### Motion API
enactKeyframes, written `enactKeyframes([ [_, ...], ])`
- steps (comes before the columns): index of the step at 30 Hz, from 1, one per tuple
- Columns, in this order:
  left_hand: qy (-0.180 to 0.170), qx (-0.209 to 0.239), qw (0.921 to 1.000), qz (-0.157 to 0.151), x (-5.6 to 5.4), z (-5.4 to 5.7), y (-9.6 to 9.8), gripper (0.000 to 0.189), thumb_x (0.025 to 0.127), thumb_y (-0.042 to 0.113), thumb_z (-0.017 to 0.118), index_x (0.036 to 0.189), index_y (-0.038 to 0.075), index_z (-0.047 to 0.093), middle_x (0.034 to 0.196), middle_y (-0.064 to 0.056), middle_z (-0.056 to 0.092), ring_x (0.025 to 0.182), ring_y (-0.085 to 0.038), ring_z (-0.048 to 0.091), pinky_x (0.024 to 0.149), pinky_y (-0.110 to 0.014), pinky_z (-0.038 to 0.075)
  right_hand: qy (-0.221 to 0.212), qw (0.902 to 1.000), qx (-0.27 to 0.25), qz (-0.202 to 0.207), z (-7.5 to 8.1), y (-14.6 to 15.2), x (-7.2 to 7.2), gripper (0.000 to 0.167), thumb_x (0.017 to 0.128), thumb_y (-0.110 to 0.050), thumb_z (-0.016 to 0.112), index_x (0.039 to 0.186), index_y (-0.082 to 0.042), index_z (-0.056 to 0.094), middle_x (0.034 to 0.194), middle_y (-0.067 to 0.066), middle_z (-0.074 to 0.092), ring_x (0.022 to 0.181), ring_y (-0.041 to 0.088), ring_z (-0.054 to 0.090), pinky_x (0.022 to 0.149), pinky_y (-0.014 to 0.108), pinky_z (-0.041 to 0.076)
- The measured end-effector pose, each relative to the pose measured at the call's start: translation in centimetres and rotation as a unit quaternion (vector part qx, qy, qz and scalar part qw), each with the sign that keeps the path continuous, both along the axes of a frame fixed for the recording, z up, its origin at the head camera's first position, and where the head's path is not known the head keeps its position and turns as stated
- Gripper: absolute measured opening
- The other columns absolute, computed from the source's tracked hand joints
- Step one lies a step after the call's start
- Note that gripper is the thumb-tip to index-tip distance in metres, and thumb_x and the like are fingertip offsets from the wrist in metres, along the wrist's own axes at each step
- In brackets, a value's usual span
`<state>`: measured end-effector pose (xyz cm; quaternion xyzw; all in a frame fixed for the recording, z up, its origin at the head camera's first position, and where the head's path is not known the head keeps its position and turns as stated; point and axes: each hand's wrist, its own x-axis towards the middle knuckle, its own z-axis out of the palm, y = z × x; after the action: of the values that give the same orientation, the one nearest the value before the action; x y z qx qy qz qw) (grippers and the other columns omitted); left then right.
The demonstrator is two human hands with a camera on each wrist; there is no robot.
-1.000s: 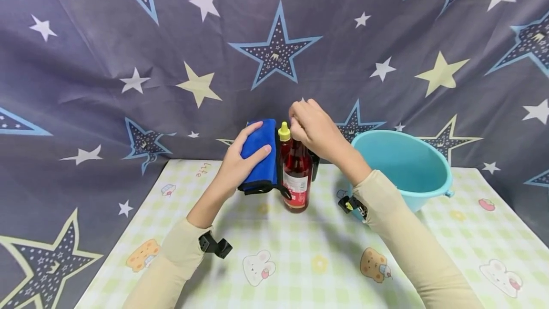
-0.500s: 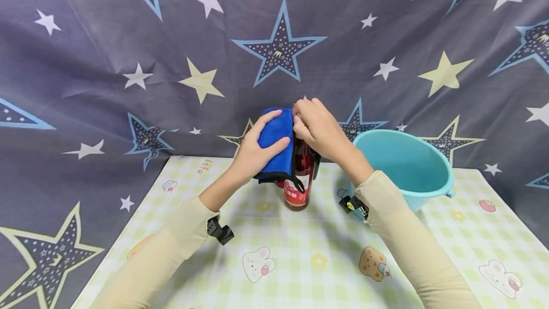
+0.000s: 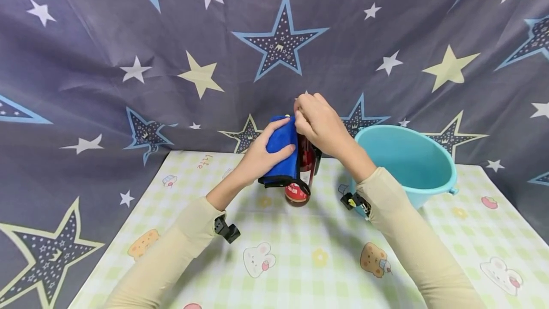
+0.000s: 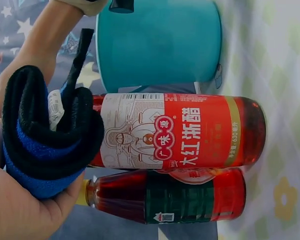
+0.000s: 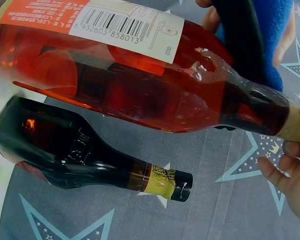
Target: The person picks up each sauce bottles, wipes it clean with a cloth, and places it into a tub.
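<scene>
My left hand [image 3: 257,159] grips a folded blue towel [image 3: 283,159] with black edging and a hanging loop. The towel is against the side of a tall vinegar bottle [image 3: 297,193] of red liquid, whose label is red and white. My right hand [image 3: 320,125] holds that bottle at the top of its neck; the right wrist view shows fingers [image 5: 290,175] at the pale neck band. The bottle stands upright on the table. In the left wrist view a smaller yellow-capped bottle [image 4: 180,197] stands close beside it. Behind, a dark bottle [image 5: 55,145] has a black cap.
A turquoise bucket [image 3: 422,198] stands to the right, near my right forearm. The table wears a green checked cloth [image 3: 296,252] with cartoon prints. A grey star-patterned curtain [image 3: 240,104] hangs directly behind the bottles.
My left hand has carried the towel right, up against the vinegar bottle, then slightly lower. It now hides most of the yellow-capped bottle. My right hand stays at the bottle's neck.
</scene>
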<state>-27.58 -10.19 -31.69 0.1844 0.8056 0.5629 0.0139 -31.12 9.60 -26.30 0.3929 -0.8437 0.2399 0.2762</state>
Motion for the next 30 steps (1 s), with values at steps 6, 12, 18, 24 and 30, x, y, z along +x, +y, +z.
enactKeyframes([
  [6,0.029,-0.062,0.9976,0.006,0.0,-0.1,-0.1,0.068,0.096,0.040,0.068,0.155,0.044,0.034,0.157,-0.011,0.041,0.126,-0.036,0.057,0.095,-0.051,0.055,0.001,1.0000,-0.002,-0.002,0.6,0.1,-0.1,0.020,0.104,-0.020,0.039,0.099,-0.009,0.055,0.084,0.005,0.054,0.078,0.023,0.039,0.074,0.034,0.033],
  [12,0.043,-0.091,0.9949,0.006,-0.1,-0.5,-0.4,0.067,0.096,0.039,0.067,0.155,0.041,0.035,0.159,-0.011,0.041,0.130,-0.037,0.055,0.098,-0.054,0.054,-0.004,1.0000,-0.003,-0.004,0.7,0.2,-0.1,0.020,0.104,-0.020,0.039,0.098,-0.009,0.054,0.082,0.004,0.052,0.077,0.022,0.038,0.073,0.034,0.032],
  [18,0.036,-0.099,0.9944,0.005,0.1,-1.1,-0.7,0.066,0.097,0.040,0.067,0.155,0.043,0.036,0.161,-0.010,0.038,0.132,-0.038,0.054,0.099,-0.055,0.053,-0.018,0.9998,-0.001,-0.009,0.4,0.2,-0.1,0.020,0.105,-0.021,0.039,0.098,-0.010,0.054,0.082,0.003,0.052,0.078,0.022,0.039,0.072,0.034,0.033],
  [24,0.028,-0.094,0.9952,-0.001,0.1,-2.4,-0.9,0.066,0.097,0.039,0.068,0.154,0.043,0.035,0.161,-0.009,0.037,0.132,-0.038,0.053,0.100,-0.055,0.052,-0.016,0.9998,-0.006,-0.009,0.2,0.2,0.0,0.020,0.105,-0.021,0.039,0.097,-0.009,0.053,0.080,0.003,0.052,0.077,0.022,0.039,0.073,0.034,0.033],
  [30,-0.008,-0.081,0.9966,-0.007,0.4,-4.1,-1.6,0.067,0.098,0.036,0.067,0.156,0.040,0.032,0.157,-0.015,0.041,0.128,-0.040,0.056,0.096,-0.053,0.055,-0.024,0.9997,-0.004,-0.010,0.0,0.0,0.1,0.019,0.103,-0.021,0.039,0.097,-0.010,0.053,0.082,0.004,0.052,0.078,0.022,0.039,0.072,0.034,0.033],
])
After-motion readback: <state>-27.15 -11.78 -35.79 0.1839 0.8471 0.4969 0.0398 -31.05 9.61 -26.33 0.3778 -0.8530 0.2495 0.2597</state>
